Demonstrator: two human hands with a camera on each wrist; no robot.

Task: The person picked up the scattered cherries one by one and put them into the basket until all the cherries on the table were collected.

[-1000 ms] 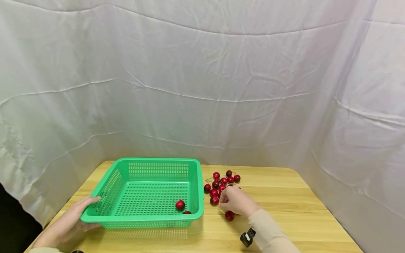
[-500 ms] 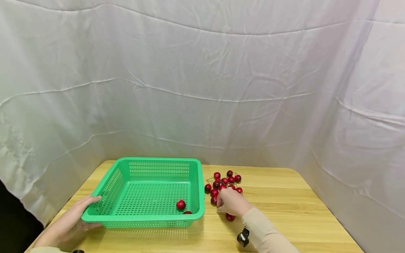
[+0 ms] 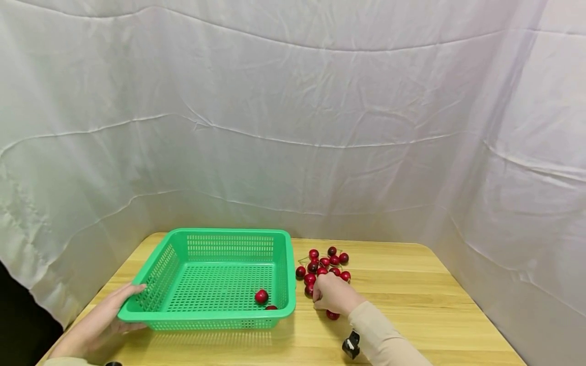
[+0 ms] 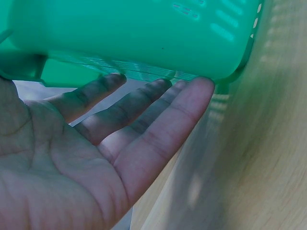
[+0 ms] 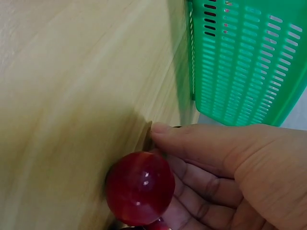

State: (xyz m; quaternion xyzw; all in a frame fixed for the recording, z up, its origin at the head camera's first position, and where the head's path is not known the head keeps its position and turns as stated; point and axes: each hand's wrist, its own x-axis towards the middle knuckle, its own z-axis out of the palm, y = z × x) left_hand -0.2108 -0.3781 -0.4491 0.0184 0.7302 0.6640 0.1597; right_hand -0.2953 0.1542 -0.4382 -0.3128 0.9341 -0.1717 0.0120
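My left hand holds the near left corner of a green plastic basket, with the thumb over the rim. In the left wrist view, the fingers reach under the rim to the outer wall. Two red cherries lie inside, near the basket's right front corner. My right hand is down on the table at the front of a pile of cherries. Its curled fingers and thumb are beside one cherry, which sits on the wood. The stem is hidden, so whether they pinch it does not show.
The wooden table extends to the right of the pile. A pale fabric curtain hangs behind the table and along its sides. Just left of the pile stands the basket's right wall.
Over the past second, my right hand has shifted slightly left and settled lower by the front cherry. It has barely moved in the last half second. My left hand and the basket stay put.
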